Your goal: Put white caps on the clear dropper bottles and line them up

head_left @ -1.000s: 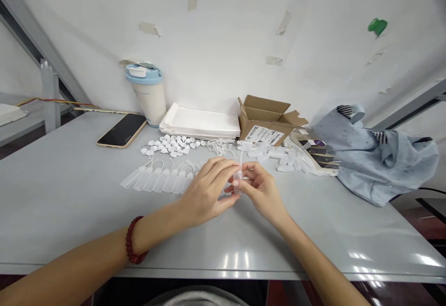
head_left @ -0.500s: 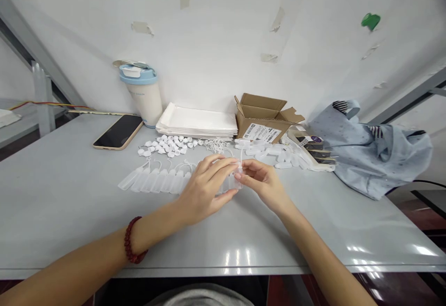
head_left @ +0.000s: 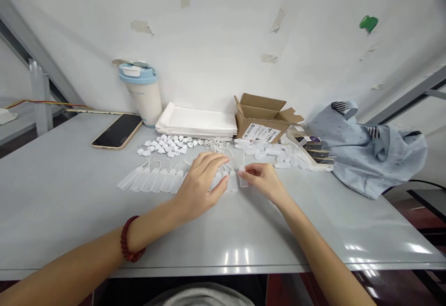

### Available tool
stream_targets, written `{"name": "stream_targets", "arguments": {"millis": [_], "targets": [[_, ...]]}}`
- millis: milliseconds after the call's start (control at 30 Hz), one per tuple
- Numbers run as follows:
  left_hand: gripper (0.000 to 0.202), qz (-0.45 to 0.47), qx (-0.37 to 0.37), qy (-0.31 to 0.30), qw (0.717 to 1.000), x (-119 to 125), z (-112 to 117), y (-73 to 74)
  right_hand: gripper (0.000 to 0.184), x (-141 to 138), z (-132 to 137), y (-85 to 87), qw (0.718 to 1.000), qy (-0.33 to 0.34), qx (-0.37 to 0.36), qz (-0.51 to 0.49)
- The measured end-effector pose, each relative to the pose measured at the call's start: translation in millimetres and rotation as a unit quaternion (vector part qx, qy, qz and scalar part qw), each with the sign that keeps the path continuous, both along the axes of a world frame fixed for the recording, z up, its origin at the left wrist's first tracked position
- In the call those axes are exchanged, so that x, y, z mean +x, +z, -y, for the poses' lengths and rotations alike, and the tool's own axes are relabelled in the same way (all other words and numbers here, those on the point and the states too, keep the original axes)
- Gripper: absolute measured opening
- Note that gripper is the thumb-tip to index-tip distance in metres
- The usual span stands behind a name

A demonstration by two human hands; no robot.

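My right hand [head_left: 263, 179] pinches a small translucent plastic tube [head_left: 243, 179] near its neck; a white cord stands up from its top. Just left of it runs a row of similar tubes [head_left: 153, 180] with white cords, lying side by side on the grey table [head_left: 195, 245]. Over the right part of this row hovers my left hand [head_left: 200, 187], fingers curved and thumb apart, holding nothing I can see. It hides several tubes. Behind the row lie a pile of small white caps [head_left: 169, 145], a bunch of white cords [head_left: 218, 145] and loose translucent tubes [head_left: 266, 150].
At the back are a phone [head_left: 117, 132], a lidded cup [head_left: 142, 97], a stack of white envelopes [head_left: 197, 121] and an open cardboard box [head_left: 262, 120]. On the right are a package with dark contents [head_left: 313, 150] and a light blue cloth [head_left: 376, 153].
My left hand has drawn away to the left, its fingers off the tube that both hands were around. The right hand now has that tube alone, slightly right of the row.
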State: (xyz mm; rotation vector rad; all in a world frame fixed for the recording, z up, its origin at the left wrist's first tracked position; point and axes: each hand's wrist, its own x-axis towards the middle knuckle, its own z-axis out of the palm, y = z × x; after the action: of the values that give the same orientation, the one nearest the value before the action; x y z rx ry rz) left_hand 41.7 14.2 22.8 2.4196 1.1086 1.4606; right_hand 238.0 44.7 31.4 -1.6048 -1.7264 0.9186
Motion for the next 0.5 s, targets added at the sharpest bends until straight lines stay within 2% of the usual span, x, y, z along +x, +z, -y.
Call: {"name": "stream_targets", "arguments": {"millis": [267,500], "targets": [[0.029,0.006,-0.012,0.002,1.000,-0.4,1.3,-0.7,0.025,0.8,-2.6,-11.4,0.999,0.018,-0.020,0.028],[0.028,0.009,-0.014,0.000,1.000,-0.7,2.3,-0.8,0.026,-0.9,-0.5,-9.4,0.997,0.026,-0.015,0.065]]}}
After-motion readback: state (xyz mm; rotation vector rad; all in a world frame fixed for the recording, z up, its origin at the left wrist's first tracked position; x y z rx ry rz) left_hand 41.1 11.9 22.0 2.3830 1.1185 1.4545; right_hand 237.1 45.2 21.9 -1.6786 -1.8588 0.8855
